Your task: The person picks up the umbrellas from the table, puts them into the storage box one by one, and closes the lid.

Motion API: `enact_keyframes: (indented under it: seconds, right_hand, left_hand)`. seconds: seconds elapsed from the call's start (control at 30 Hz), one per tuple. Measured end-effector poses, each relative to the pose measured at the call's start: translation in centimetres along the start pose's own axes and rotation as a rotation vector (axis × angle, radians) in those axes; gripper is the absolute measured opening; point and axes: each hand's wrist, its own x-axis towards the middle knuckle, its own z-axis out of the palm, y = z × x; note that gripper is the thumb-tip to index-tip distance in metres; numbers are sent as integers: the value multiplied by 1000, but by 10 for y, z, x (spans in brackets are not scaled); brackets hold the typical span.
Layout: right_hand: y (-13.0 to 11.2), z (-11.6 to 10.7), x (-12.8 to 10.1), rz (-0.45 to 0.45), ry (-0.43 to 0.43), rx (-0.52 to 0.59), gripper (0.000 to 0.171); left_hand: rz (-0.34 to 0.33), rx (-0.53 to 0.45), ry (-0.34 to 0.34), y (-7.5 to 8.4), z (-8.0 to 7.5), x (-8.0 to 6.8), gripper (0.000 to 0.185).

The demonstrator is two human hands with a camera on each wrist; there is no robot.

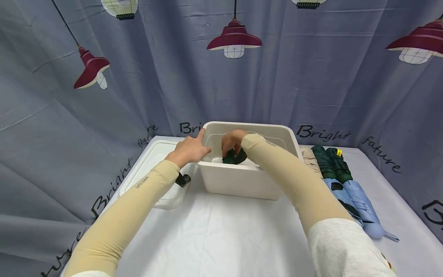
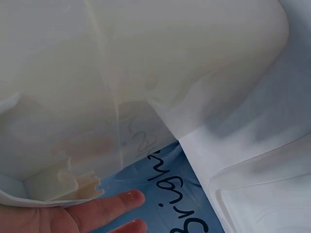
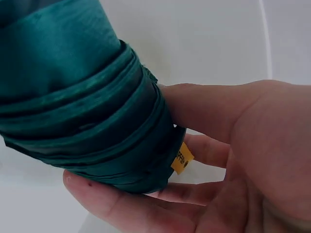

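Table [image 1: 221, 238], white cover, lamp-print curtain behind. Rest of the scene hangs off it.

White bin [image 1: 242, 181] sits at table centre, 12 o'clock from the person. Clear lid [image 1: 152, 169] lies flat just beside it at 9 o'clock. Row of folded umbrellas [image 1: 340, 181] lies at the bin's 3 o'clock, dark green and pale blue, long axes running roughly 11 to 5.

Left hand [image 1: 188, 150] rests on the bin's left rim, at the near-left corner, fingers fairly straight, thumb hooked over the edge. Left wrist view agrees: relaxed fingers [image 2: 109, 208] against the bin wall, nothing held.

Right hand [image 1: 233, 140] is down inside the bin, wrapped around the green folded umbrella [image 1: 234, 156]. Right wrist view: fingers [image 3: 126, 208] curl under the umbrella [image 3: 82, 102], thumb over the top, yellow tag [image 3: 181, 158] at the gripped end.

Key relation: the umbrella is inside the bin, left-centre, low near the floor; contact with the floor can't be told. Its long axis runs from the right palm toward 10 o'clock in the wrist view. The right hand has it; the left is close, at the umbrella's 9 o'clock, separated by the bin wall.
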Motion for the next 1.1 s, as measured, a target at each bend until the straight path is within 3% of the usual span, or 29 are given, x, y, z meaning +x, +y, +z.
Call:
enact_keyframes:
  seconds: [0.17,0.57,0.83,1.1]
  right_hand:
    - [-5,1,6,-24,-22,-65,29]
    - [-10,1,14,12,-19,12,29]
    - [-19,1,11,3,-17,-61,35]
    - [-30,0,20,-3,-68,44,46]
  left_hand:
    - [-10,-1,-2,0,1,-1,86]
    - [-1,-5,11,1,1,-2,85]
    - [4,-10,2,1,1,0,85]
    - [-4,-15,-15,2,0,-2,85]
